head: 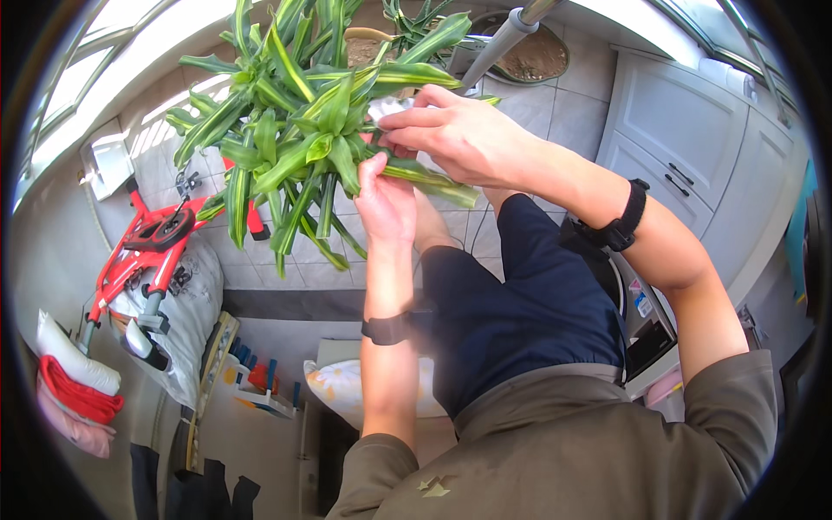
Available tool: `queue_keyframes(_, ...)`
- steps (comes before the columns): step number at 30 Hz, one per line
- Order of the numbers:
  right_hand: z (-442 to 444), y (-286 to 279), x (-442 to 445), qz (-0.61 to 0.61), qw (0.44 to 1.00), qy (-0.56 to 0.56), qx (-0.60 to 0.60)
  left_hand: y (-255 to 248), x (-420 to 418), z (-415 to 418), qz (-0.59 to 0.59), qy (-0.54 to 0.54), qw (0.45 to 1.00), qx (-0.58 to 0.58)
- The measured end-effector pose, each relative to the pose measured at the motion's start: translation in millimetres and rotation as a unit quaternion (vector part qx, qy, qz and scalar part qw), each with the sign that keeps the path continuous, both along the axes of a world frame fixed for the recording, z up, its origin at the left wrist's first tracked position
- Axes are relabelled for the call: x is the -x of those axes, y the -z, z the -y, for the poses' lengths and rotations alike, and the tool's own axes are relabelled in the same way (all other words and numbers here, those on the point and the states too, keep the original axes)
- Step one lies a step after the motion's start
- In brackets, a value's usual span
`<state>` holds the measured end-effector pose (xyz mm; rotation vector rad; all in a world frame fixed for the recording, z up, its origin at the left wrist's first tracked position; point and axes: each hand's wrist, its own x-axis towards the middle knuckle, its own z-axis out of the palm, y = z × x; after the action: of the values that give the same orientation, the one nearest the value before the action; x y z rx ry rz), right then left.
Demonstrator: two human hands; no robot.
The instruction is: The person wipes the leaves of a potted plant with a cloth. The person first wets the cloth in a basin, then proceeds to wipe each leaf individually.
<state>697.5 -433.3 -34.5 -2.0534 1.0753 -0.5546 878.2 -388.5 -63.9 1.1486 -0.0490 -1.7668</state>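
Note:
A bushy potted dracaena (312, 140) with green leaves striped in yellow fills the upper middle of the head view. In among its lower right leaves is my left hand (388, 201), its thumb raised against the base of a broad striped leaf (448, 186). Foliage hides most of this hand's fingers. From the right, my right hand (455, 133) pinches a crumpled white tissue or cloth (389, 109) between thumb and fingers. The broad leaf passes below my right hand, and its pale tip points right.
Behind the plant stand an aloe-like plant (419, 23) and a wide pot of soil (536, 57). A grey metal pole (497, 45) slants close by my right hand. At left is a red folded exercise bike (156, 237); white cabinets (676, 123) line the right.

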Motion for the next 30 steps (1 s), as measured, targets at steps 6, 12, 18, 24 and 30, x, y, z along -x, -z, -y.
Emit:
queue_keyframes(6, -7.8, 9.4, 24.9, 0.009, 0.990, 0.089, -0.106, -8.4, -0.5, -1.2, 0.022, 0.050, 0.998, -0.003)
queue_keyframes(12, 17.1, 15.9, 2.6, 0.145, 0.983, 0.091, -0.068, 3.4, -6.2, -9.2, -0.019, 0.002, 1.000, -0.010)
queue_keyframes(18, 19.3, 31.8, -3.9, 0.156, 0.982, 0.067, -0.088, 34.2, -7.4, -4.8, -0.163, -0.048, 0.983, -0.066)
queue_keyframes(24, 3.5, 41.3, -4.9, 0.077, 0.996, 0.045, -0.020, 37.5, -0.6, -1.0, -0.233, -0.002, 0.972, 0.039)
queue_keyframes(30, 14.3, 45.2, -17.1, -0.012, 0.999, 0.027, 0.032, 39.7, 11.2, 10.2, -0.105, -0.013, 0.993, -0.047)
